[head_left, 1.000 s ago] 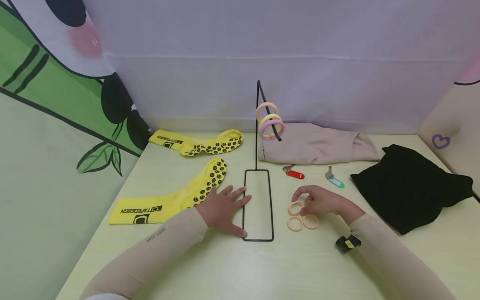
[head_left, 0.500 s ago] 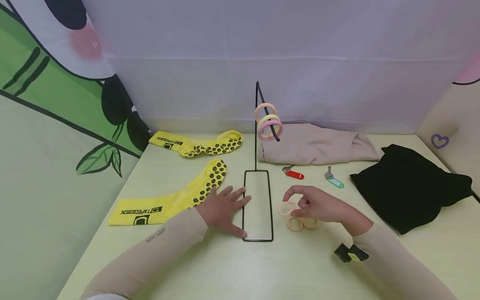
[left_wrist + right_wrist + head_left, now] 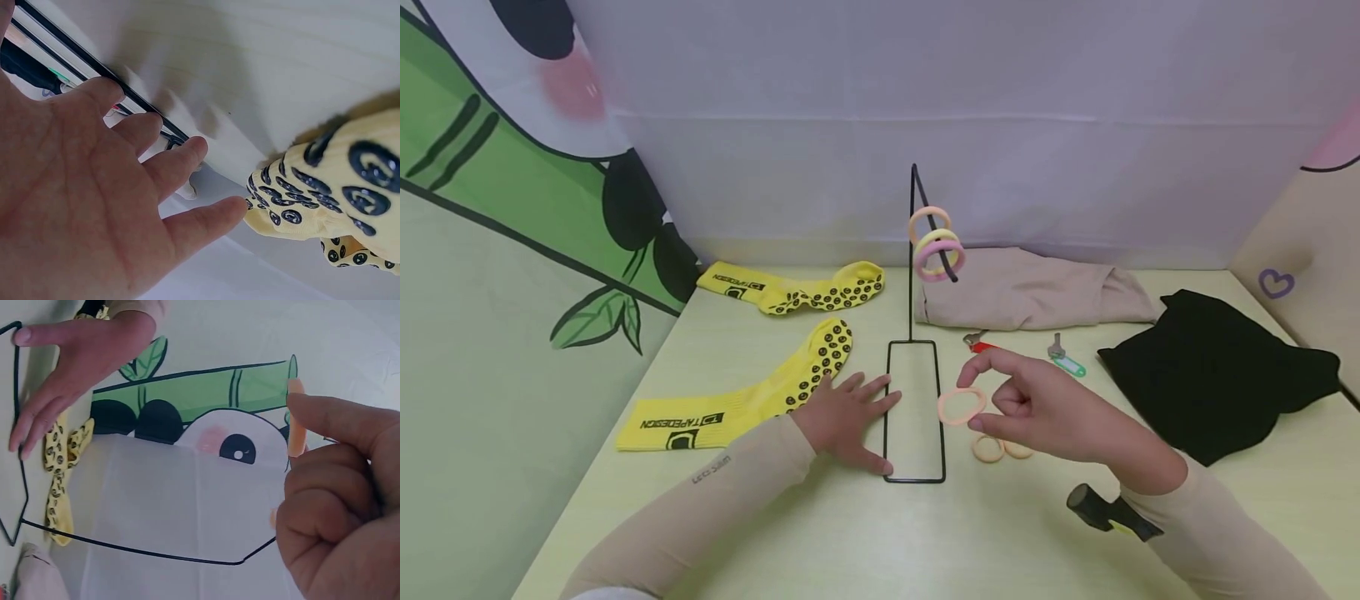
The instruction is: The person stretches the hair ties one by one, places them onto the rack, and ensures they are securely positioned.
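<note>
Between thumb and forefinger, my right hand (image 3: pixel 1037 408) pinches an orange ring (image 3: pixel 942 418), raised above the table near the stand's right side. My left hand (image 3: pixel 848 421) lies with fingers spread, its thumb and fingertips touching the left bar of the black wire stand (image 3: pixel 942 450). From the stand's upper arm hang an orange ring (image 3: pixel 913 227), a yellow ring (image 3: pixel 937 232) and a pink ring (image 3: pixel 918 265). Two more orange rings, one of them a whole ring (image 3: pixel 976 454) and the other partly hidden, lie on the table below my right hand.
Two yellow socks, a near sock (image 3: pixel 737 408) and a far sock (image 3: pixel 820 287), lie left. Behind the stand is a folded beige cloth (image 3: pixel 1037 292). A red-tagged key (image 3: pixel 973 340), a green-tagged key (image 3: pixel 1065 362) and a black cloth (image 3: pixel 1217 375) lie right.
My right hand has lifted one orange ring off the group on the table and carried it up and left toward the stand. The left hand stays in place.
</note>
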Demonstrator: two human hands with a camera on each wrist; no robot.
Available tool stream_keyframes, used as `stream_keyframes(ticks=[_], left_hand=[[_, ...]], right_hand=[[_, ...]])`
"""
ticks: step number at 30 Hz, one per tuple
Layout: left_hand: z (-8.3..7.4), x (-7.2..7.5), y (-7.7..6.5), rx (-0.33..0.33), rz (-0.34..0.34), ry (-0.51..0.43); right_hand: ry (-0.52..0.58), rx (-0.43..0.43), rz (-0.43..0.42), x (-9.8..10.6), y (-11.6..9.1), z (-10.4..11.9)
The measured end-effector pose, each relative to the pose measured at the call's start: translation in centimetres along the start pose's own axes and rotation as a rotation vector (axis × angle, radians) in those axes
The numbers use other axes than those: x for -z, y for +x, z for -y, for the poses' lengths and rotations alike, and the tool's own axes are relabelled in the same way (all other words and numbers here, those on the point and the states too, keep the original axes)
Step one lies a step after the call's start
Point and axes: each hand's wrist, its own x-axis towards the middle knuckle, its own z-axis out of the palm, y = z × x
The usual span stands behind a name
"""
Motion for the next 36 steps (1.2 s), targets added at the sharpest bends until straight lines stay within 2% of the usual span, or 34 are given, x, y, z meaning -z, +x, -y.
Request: stream_keyframes(ticks=[6, 9, 12, 15, 21, 28, 36], left_hand=[[-0.1, -0.1, 0.1, 0.006, 0.005, 0.002], [0.0, -0.1, 0.1, 0.010, 0.007, 0.002], [0.0, -0.1, 0.1, 0.009, 0.007, 0.003], [0.0, -0.1, 0.1, 0.010, 0.009, -0.003], [0.0, -0.1, 0.1, 0.006, 0.005, -0.009], [-0.1, -0.2, 0.0, 0.001, 0.012, -0.010], [0.1, -0.3, 0.3, 0.005, 0.004, 0.005]], right_hand=[[-0.148, 0.312, -0.229, 0.8, -0.2, 2.7], [-0.142, 0.442, -0.329, 1.1, 0.3, 3.4], [-0.115, 0.516, -0.402, 1.5, 0.9, 3.9], [-0.105, 0.521, -0.459, 1.7, 1.4, 4.4], [-0.123, 0.454, -0.553, 1.8, 2.4, 5.2], [-0.089, 0.372, -0.537, 1.6, 2.5, 5.1], [-0.112, 0.391, -0.568, 1.5, 2.4, 4.0]])
